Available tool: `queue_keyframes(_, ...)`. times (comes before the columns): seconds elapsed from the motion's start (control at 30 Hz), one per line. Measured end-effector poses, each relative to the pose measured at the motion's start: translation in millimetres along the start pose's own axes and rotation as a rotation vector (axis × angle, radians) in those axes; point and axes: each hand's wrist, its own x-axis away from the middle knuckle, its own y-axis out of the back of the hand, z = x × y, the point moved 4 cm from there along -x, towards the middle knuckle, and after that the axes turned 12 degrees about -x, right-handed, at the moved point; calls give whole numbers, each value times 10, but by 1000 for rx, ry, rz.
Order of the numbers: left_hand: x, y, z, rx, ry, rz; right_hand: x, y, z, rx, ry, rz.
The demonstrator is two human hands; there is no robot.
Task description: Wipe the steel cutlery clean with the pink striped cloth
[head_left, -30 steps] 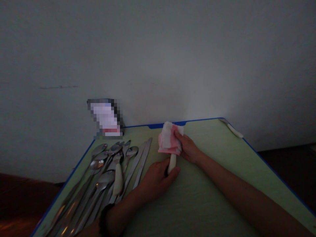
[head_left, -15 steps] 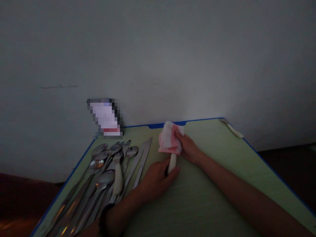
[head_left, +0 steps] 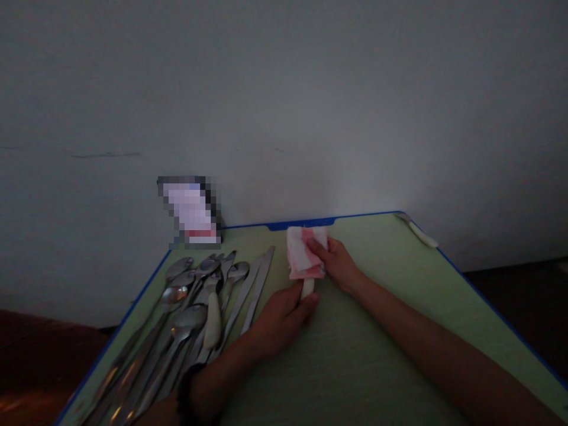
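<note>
Between finger and thumb, my left hand (head_left: 281, 319) grips the white handle (head_left: 307, 289) of a utensil. A folded pink-and-white cloth (head_left: 298, 255) covers its upper end, so the kind of utensil cannot be made out. My right hand (head_left: 341, 266) pinches that cloth from the right, thumb on top, around the covered end. Left of my hands lie several metal spoons (head_left: 189, 319) and table knives (head_left: 260, 284), along with one white-handled piece (head_left: 213, 322) on top of the pile.
A phone-like device (head_left: 190, 213), blurred out, leans against the grey wall (head_left: 284, 106) at the back left. One white-handled fork (head_left: 417, 229) lies at the far right corner of the green, blue-edged table (head_left: 399, 319).
The cloth has shifted slightly down and sits flatter around the utensil's end. My right thumb has moved a little left across it. Less of the white handle shows.
</note>
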Motion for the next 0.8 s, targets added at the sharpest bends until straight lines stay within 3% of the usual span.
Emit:
queue_keyframes(0.2,6,-6,-6,-13,-19,9,-12,7,-72,-141,-69,-48)
queue_keyframes(0.43,-3,-15,7,0,13,11,-6,-11,-48,-309,-194,45)
queue_keyframes(0.8,6,-23,15,-59,6,-1,1,-27,5,-226,-90,108)
